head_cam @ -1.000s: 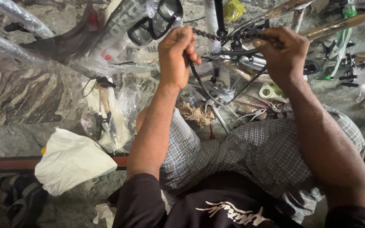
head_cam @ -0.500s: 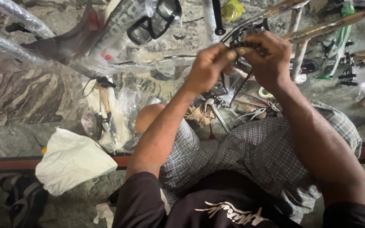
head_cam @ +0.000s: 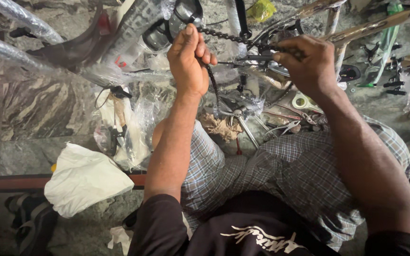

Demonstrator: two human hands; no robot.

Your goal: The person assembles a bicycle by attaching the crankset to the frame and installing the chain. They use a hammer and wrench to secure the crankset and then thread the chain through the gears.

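Chain [head_cam: 224, 37] is the thing in hand: a dark bicycle chain stretched between both hands above the person's lap, with a loose length hanging down from the left hand [head_cam: 189, 59] toward the clutter of parts below. The left hand is closed around the chain with the thumb up, and the right hand [head_cam: 305, 60] is closed in a pinch on the other end, close against the bicycle frame [head_cam: 357, 29] and the small metal parts there. The risk, as I judge it, lies mostly in the grip: a chain of this sort is likely greasy, and a pull from either side could draw it through the fingers and drop it among the pliers [head_cam: 285, 128], plastic wrapping [head_cam: 134, 128] and scraps on the stone floor [head_cam: 29, 114]. The hanging length could also catch on the metal mechanism [head_cam: 236, 105] beneath it and jerk the line crooked. Fingers held so near the links could be nipped if the chain snaps taut. I cannot tell whether the right end is already seated on anything; if it is only half on, any slack could let it slip free.
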